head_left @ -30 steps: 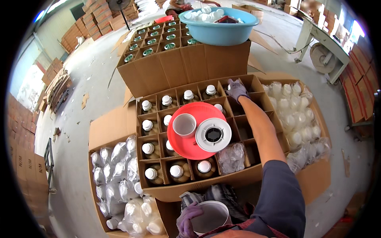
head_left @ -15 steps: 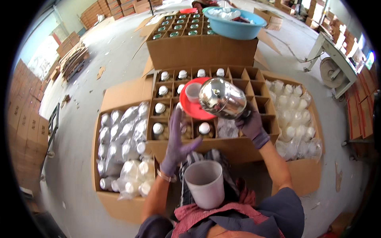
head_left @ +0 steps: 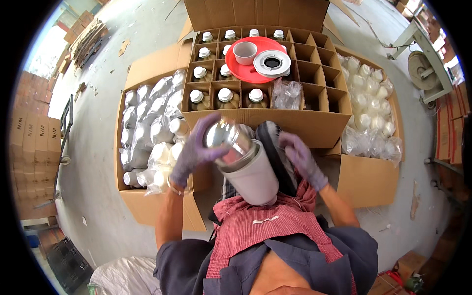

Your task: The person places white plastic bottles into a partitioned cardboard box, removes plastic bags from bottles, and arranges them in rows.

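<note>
A mirror-bright flask liner point(head_left: 230, 142) is in the grip of my left hand point(head_left: 194, 150), whose gloved fingers curve round its upper end. The liner's other end sits tilted in the mouth of a pale grey plastic flask casing point(head_left: 251, 179), which leans on my lap. My right hand point(head_left: 301, 160), also in a purple glove, is off to the casing's right, slightly blurred, fingers apart and holding nothing. Ahead, a red round tray point(head_left: 237, 70) rests on the divided carton. It bears a pale cup point(head_left: 245, 53) and a white ring-shaped part point(head_left: 272, 63) with a dark centre.
The divided cardboard carton point(head_left: 265, 118) holds several white-capped bottles and a clear plastic bag point(head_left: 286, 94). Open cartons with bagged pale pieces flank it: one left point(head_left: 147, 123), one right point(head_left: 368, 103). A taller carton point(head_left: 255, 14) stands beyond.
The silvery liner went from my right hand above the carton to my left hand at the casing's mouth. The right hand let go. The view tipped down, and the white ring-shaped part came into sight.
</note>
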### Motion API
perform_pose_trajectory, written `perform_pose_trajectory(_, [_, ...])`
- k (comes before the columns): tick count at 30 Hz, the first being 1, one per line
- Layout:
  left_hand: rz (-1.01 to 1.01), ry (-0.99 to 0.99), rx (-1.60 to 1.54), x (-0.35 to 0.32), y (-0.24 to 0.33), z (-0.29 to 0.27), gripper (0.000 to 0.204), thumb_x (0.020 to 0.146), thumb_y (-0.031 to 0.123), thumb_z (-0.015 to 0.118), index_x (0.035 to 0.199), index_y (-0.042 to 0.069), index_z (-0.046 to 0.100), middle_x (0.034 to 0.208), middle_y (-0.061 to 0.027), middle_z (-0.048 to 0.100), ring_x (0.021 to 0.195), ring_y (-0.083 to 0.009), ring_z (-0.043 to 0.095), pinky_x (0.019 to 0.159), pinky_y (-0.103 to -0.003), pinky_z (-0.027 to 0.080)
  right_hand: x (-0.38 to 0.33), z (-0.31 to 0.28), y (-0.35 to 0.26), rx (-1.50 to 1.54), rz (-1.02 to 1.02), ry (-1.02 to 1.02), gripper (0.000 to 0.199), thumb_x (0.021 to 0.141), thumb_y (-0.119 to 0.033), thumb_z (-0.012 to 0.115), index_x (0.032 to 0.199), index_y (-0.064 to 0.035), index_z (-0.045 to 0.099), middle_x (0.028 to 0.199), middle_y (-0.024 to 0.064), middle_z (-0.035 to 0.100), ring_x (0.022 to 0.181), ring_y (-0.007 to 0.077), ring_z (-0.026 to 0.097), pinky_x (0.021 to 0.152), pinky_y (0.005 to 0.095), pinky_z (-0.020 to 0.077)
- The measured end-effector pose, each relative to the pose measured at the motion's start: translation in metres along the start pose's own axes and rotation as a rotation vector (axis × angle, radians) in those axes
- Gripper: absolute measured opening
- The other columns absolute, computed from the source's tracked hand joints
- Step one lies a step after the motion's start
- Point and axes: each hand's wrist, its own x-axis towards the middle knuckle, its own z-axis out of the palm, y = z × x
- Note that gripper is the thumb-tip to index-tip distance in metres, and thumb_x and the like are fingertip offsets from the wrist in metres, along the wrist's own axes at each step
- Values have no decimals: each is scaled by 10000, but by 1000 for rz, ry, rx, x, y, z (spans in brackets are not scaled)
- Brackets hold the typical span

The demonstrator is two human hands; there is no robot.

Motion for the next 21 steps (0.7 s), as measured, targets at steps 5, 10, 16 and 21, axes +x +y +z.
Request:
perform_pose_trajectory(5, [-357, 350, -515, -123, -101, 50, 780, 762, 285, 758, 1392, -16, 409, 1400, -152, 470, 1293, -243, 454, 1084, -356, 359, -104, 44, 25, -192, -221, -87, 705, 877, -318, 638, 1441, -26, 332, 1450, 224, 340, 1373, 362, 312, 1128, 425, 259])
perform_pose_trajectory(10, [-96, 8, 192, -157, -140, 55, 509, 860, 183, 689, 1327, 57, 533, 1327, -141, 559, 1269, -278, 486, 1065, -398, 382, -19, 50, -43, -62, -258, -244, 908, 820, -449, 693, 1475, -4, 249, 1452, 231, 312, 1366, 375, 310, 1139, 427, 243])
perform_pose_trajectory(16, [308, -173, 566, -98, -83, 39, 559, 876, 208, 671, 1383, 83, 474, 1402, -128, 490, 1317, -249, 434, 1082, -394, 373, 47, 55, -102, -83, -507, -405, 949, 719, -310, 838, 1447, -20, 302, 1357, 166, 458, 1296, 316, 414, 1096, 424, 309])
perform_pose_trajectory(21, [422, -129, 551, -80, -79, 63, 576, 884, 219, 661, 1405, 96, 448, 1434, -117, 458, 1331, -247, 418, 1089, -391, 369, 58, 62, -122, -123, -548, -288, 952, 691, -342, 830, 1435, -9, 339, 1308, 178, 480, 1195, 338, 468, 1032, 420, 353])
